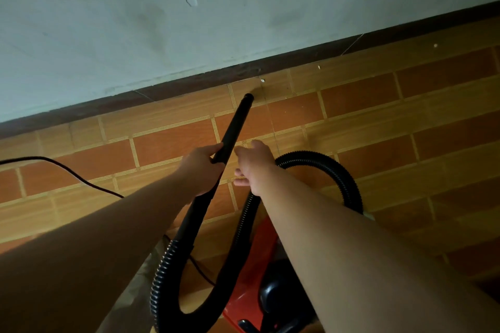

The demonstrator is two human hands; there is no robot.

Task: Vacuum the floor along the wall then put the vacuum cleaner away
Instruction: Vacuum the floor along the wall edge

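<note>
noted left hand [201,167] curled round black tube [235,127], tip just short of dark skirting [189,84] under wall [243,21]. found right hand [254,167] just beside tube, fingers loosely spread, holding nothing. logged red vacuum cleaner [251,278] on tiled floor [351,94] under right forearm, ribbed hose [324,170] looped beside; white speck [262,80] just past tip.

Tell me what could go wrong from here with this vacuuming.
1. Only the left hand grips the black tube; the right hand is off it, so the tip could wander and miss the white crumbs by the baseboard.
2. The power cord trails across the floor on the left and might snag or trip a foot.
3. The hose loops back to the red vacuum body; a long reach might drag or tip it.
</note>
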